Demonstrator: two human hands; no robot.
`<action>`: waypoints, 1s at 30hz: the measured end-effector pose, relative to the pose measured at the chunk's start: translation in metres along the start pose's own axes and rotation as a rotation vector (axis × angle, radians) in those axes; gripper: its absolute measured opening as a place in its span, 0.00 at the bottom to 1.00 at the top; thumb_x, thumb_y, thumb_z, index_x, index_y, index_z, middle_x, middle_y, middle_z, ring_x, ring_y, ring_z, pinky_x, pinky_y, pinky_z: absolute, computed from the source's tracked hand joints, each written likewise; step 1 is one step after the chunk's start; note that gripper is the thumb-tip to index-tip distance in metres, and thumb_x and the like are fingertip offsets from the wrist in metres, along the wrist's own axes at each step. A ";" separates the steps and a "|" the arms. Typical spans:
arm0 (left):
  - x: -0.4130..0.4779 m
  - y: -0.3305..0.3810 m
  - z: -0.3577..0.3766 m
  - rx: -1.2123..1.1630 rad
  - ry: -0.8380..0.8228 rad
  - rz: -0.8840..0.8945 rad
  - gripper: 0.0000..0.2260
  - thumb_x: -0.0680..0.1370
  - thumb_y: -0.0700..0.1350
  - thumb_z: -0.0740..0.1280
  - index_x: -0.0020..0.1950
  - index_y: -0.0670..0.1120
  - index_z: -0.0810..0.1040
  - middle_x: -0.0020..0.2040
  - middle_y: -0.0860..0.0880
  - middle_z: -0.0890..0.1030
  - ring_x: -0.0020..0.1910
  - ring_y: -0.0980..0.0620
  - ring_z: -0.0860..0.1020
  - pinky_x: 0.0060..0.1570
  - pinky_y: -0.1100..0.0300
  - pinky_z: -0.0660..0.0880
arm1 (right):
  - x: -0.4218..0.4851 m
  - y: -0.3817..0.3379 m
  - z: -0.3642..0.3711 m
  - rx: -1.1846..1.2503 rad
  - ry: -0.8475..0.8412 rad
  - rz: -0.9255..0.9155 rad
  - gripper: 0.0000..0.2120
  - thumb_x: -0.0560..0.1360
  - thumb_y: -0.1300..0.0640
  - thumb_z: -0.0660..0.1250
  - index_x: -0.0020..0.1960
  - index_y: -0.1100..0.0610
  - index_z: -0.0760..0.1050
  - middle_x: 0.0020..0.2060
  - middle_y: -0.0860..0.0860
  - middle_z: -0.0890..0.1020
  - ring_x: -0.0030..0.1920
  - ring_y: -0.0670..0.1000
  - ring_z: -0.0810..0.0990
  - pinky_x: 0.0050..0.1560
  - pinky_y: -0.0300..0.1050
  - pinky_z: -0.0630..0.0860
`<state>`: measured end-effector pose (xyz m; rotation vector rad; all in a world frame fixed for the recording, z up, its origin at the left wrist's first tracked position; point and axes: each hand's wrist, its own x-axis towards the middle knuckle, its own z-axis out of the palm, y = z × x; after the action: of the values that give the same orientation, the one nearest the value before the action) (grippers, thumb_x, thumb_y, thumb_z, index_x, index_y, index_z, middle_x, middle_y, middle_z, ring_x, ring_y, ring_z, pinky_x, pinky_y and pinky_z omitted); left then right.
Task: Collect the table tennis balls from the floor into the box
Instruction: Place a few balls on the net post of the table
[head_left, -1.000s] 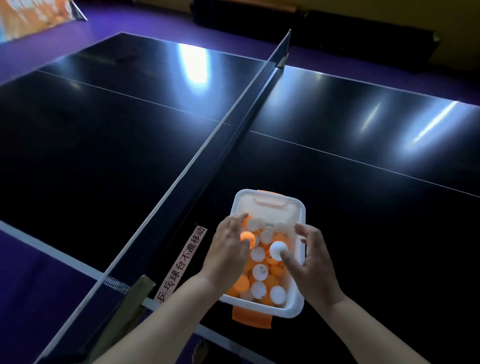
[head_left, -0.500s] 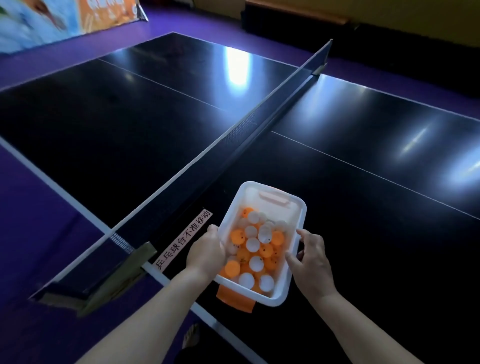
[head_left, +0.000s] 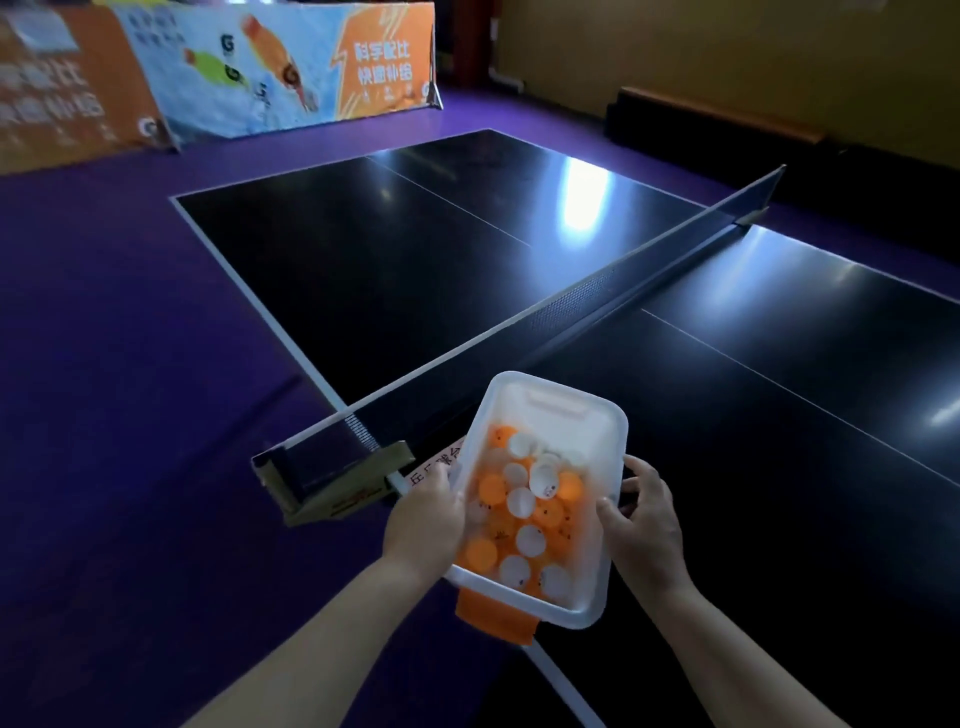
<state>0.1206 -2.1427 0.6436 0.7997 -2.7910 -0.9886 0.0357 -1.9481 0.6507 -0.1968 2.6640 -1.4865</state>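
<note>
A translucent white plastic box (head_left: 558, 402) with an orange latch at its near end holds several orange and white table tennis balls (head_left: 519, 501). My left hand (head_left: 423, 512) grips the box's left wall. My right hand (head_left: 647, 522) grips its right wall. The box hangs over the near edge of the black table tennis table (head_left: 753, 467), close to the net post, tilted slightly. No loose ball shows on the purple floor in view.
The net (head_left: 587, 306) crosses the table, with its clamp post (head_left: 337, 480) just left of my left hand. Purple floor (head_left: 130, 389) spreads to the left. Printed barrier boards (head_left: 280, 67) stand at the far left. A dark bench lies along the yellow wall.
My hands left the balls and took hold of the box's sides. The box has come toward the table's near edge while my view swung left.
</note>
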 end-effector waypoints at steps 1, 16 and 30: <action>-0.010 -0.007 -0.007 -0.023 0.020 -0.039 0.11 0.81 0.45 0.57 0.60 0.42 0.71 0.48 0.47 0.77 0.49 0.45 0.79 0.48 0.52 0.78 | -0.010 -0.006 0.004 -0.003 -0.012 -0.014 0.22 0.75 0.59 0.66 0.67 0.51 0.67 0.50 0.49 0.70 0.42 0.43 0.74 0.33 0.34 0.70; -0.220 -0.119 -0.089 -0.085 0.248 -0.234 0.08 0.81 0.45 0.55 0.58 0.47 0.70 0.42 0.49 0.79 0.36 0.51 0.79 0.34 0.55 0.77 | -0.191 -0.062 0.062 -0.011 -0.307 -0.129 0.23 0.75 0.59 0.67 0.68 0.50 0.65 0.55 0.48 0.71 0.46 0.43 0.75 0.34 0.32 0.72; -0.429 -0.092 -0.014 -0.121 0.532 -0.543 0.06 0.81 0.46 0.55 0.55 0.50 0.70 0.35 0.54 0.75 0.27 0.57 0.72 0.26 0.64 0.65 | -0.310 -0.003 -0.006 -0.054 -0.652 -0.332 0.21 0.73 0.60 0.68 0.64 0.49 0.67 0.54 0.47 0.72 0.41 0.43 0.77 0.34 0.34 0.70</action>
<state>0.5345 -1.9972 0.6420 1.5754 -2.0823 -0.8236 0.3419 -1.8972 0.6597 -0.9800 2.1979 -1.1425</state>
